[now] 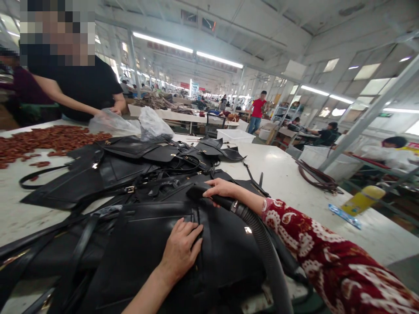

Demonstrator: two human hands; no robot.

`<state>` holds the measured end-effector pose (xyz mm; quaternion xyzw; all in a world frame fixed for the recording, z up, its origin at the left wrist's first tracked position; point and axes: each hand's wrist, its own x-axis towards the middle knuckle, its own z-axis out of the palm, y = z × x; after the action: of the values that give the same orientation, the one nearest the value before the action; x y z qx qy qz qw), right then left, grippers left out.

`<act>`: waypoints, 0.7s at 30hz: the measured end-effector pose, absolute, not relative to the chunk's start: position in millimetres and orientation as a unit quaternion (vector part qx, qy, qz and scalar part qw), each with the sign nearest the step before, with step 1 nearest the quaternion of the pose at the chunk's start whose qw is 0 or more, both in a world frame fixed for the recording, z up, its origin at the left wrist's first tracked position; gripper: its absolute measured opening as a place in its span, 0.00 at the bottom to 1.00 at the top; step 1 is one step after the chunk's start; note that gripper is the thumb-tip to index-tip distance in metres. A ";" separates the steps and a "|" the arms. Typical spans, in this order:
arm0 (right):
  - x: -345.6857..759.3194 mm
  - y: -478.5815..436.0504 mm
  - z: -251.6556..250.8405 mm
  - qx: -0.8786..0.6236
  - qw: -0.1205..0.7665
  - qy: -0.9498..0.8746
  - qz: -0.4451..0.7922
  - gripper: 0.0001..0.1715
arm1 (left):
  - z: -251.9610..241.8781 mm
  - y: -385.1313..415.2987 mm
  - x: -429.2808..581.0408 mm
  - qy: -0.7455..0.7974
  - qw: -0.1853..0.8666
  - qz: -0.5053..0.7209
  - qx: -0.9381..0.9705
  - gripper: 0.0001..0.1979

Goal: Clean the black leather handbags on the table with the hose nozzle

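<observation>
My left hand [183,246] lies flat on a black leather bag [140,248], its fingers stretched along a seam. Gripped in my right hand [220,190] is a black vacuum hose nozzle [197,190], its head just above the bag's far edge. From the handle a ribbed hose [262,237] runs down toward the bottom of the view. A small metal fitting [248,230] shines on the bag, right of my left hand. Behind it, more black leather bags [111,174] with straps and gold-coloured buckles lie in a heap.
Small brown pieces [55,140] cover the table's far left. Across the table, a person in a black shirt [72,83] handles a clear plastic bag [113,124]. Brown straps [317,176], a yellow bottle [363,199] and a blue packet [345,216] rest on the right. A metal post [366,104] rises there.
</observation>
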<state>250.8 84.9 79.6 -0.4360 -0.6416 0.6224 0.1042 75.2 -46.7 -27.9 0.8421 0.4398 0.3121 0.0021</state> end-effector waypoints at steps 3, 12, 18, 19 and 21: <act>268.2 67.0 88.9 -0.449 0.124 -0.642 0.609 0.19 | -28.8 -47.6 75.4 0.442 0.007 0.313 0.841 0.14; 272.7 26.7 82.3 -0.469 0.032 -0.628 0.620 0.20 | -16.2 -59.3 77.5 0.460 0.035 0.322 0.827 0.12; 217.3 32.0 72.5 -0.438 0.121 -0.685 0.569 0.25 | -14.2 -69.6 80.0 0.462 0.069 0.369 0.804 0.12; 208.1 30.1 73.7 -0.432 0.140 -0.691 0.562 0.27 | -12.4 -71.5 72.9 0.459 0.084 0.389 0.794 0.12; 190.5 24.2 78.5 -0.416 0.166 -0.699 0.557 0.32 | -7.6 -74.2 46.6 0.486 0.107 0.462 0.734 0.13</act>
<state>190.5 24.2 78.5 -0.4164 -0.6991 0.5571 0.1658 46.6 -74.2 -7.6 0.7340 0.4862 0.4619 0.1073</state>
